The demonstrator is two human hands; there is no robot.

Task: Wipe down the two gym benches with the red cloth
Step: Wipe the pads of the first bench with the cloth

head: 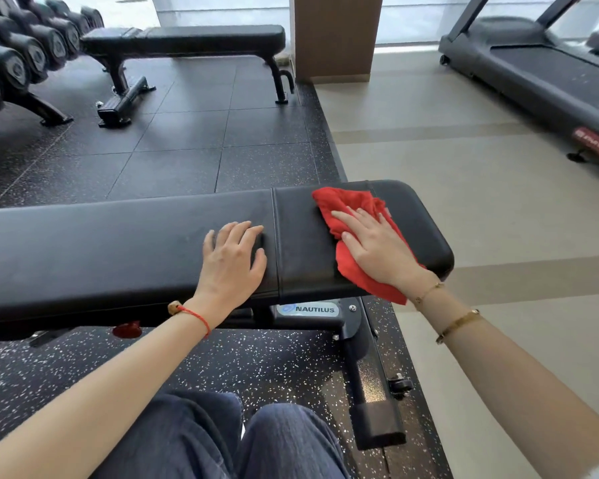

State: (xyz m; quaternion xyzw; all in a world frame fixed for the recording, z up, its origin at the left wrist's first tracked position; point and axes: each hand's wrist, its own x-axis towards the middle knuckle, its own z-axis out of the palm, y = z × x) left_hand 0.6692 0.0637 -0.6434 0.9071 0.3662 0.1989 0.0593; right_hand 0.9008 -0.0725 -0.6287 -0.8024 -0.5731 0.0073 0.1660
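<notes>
A black padded gym bench point(101, 247) runs across the view right in front of me. My right hand point(374, 243) lies flat on the red cloth point(346, 205), pressing it onto the short seat pad at the bench's right end. My left hand point(230, 261) rests palm down on the long pad, just left of the seam between the two pads, fingers relaxed. A second black bench point(194, 38) stands farther back on the dark rubber floor, with nothing on it.
A rack of black dumbbells point(25, 57) lines the far left. A treadmill point(547, 70) stands at the far right on the beige floor. A brown pillar point(336, 36) rises behind the far bench. My knees in dark trousers point(229, 440) are under the near bench.
</notes>
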